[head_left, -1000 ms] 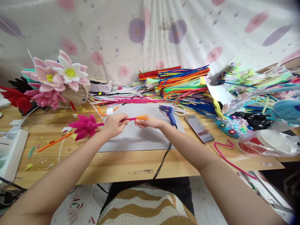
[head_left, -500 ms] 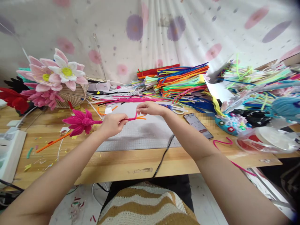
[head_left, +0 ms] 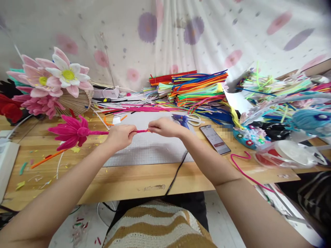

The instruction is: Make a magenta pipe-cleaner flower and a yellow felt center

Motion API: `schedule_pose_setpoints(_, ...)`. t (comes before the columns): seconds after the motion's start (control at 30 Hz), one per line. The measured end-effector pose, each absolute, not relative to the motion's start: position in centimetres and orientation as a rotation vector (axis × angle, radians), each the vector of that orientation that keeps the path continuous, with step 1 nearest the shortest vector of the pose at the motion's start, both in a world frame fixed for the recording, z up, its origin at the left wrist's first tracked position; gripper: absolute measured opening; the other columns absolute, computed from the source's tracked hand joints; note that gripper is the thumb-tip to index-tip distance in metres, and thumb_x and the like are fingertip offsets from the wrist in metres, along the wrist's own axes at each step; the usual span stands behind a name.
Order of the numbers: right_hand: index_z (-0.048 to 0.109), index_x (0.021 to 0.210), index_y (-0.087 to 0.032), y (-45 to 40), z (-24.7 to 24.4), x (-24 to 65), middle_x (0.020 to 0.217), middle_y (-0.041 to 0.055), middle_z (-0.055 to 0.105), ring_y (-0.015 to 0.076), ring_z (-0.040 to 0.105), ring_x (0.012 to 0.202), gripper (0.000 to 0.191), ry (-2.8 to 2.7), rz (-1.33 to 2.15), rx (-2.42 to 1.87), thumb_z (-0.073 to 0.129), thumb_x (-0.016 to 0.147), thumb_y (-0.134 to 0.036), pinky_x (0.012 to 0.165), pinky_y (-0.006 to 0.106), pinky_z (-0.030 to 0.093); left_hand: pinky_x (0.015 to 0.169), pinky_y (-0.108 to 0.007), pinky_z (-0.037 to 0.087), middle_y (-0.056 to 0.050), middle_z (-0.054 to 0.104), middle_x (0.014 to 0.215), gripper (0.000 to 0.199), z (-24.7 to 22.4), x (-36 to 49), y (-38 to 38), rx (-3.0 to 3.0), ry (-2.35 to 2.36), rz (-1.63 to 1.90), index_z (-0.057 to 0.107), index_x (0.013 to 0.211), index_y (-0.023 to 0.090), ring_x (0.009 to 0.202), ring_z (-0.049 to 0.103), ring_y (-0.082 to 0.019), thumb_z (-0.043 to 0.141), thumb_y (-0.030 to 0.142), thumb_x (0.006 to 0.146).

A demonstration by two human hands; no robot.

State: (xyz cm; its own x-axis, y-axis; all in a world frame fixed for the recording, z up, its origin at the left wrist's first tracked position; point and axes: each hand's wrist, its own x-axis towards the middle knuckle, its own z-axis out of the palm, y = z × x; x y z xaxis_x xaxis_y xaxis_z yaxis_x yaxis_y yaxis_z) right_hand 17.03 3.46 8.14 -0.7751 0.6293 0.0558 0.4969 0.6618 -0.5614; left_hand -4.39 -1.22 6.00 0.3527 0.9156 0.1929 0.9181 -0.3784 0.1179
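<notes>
Magenta stem [head_left: 99,133], topped by a fuzzy flower [head_left: 73,132], is pinched by left hand [head_left: 120,136] and right hand [head_left: 164,127]; it could be kinked by uneven twisting.

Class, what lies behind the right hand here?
Grey mat and part of a blue glue gun show behind the right hand. Some mat and the gun's lower part are hidden; the fingers cover one end of the pink stem.

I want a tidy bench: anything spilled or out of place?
Small yellow scraps litter the pale wooden table at left, like offcuts; at right, a bent, fuzzy magenta strip overhangs its front edge, seemingly stray.
</notes>
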Motion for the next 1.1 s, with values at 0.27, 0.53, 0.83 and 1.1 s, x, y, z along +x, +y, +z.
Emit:
schedule_pose_setpoints(0.27, 0.049, 0.071, -0.014, 5.4, 4.2, 16.2, 0.056, -0.0046, 0.04, 0.0059, 0.032, 0.051, 0.028, -2.195, 1.648, -0.765, 0.047, 0.08, -0.04, 0.049, 0.02, 0.024, 0.06, -0.024, 0.037, 0.001, 0.065, 0.069, 0.021, 6.9, -5.1, -1.4, -2.812, -1.661, -0.699, 0.062, 0.077, 0.02, 0.062, 0.055, -0.012, 0.044, 0.031, 0.08)
schedule_pose_setpoints(0.53, 0.048, 0.076, -0.016, 0.5, 3.6, 15.6, 0.054, -0.005, 0.043, 0.0061, 0.031, 0.046, 0.027, -2.026, 1.621, -0.912, 0.038, 0.085, -0.04, 0.048, 0.02, 0.025, 0.055, -0.027, 0.032, -0.002, 0.066, 0.074, 0.021, 6.2, -4.3, -1.4, -2.456, -1.935, -0.515, 0.062, 0.08, 0.022, 0.066, 0.057, -0.017, 0.045, 0.032, 0.079)
schedule_pose_setpoints(0.83, 0.061, 0.073, -0.014, 5.5, 8.0, 17.8, 0.067, 0.0012, 0.056, 0.0093, 0.042, 0.062, 0.02, -2.547, 0.799, -0.897, 0.049, 0.08, -0.029, 0.059, 0.024, 0.025, 0.06, -0.027, 0.036, -0.002, 0.066, 0.074, 0.02, 6.9, -3.7, -1.4, -2.706, -1.684, -0.367, 0.062, 0.077, 0.021, 0.069, 0.057, -0.016, 0.043, 0.028, 0.08)
schedule_pose_setpoints(1.1, 0.052, 0.072, -0.014, 4.6, 1.4, 16.3, 0.046, -0.0088, 0.027, 0.0051, 0.02, 0.043, 0.029, -1.814, 1.969, -0.695, 0.056, 0.072, -0.043, 0.045, 0.021, 0.014, 0.057, -0.024, 0.036, 0.001, 0.065, 0.069, 0.019, 7.0, -4.2, -1.6, -2.727, -1.766, -0.765, 0.062, 0.075, 0.021, 0.062, 0.054, -0.013, 0.045, 0.029, 0.078)
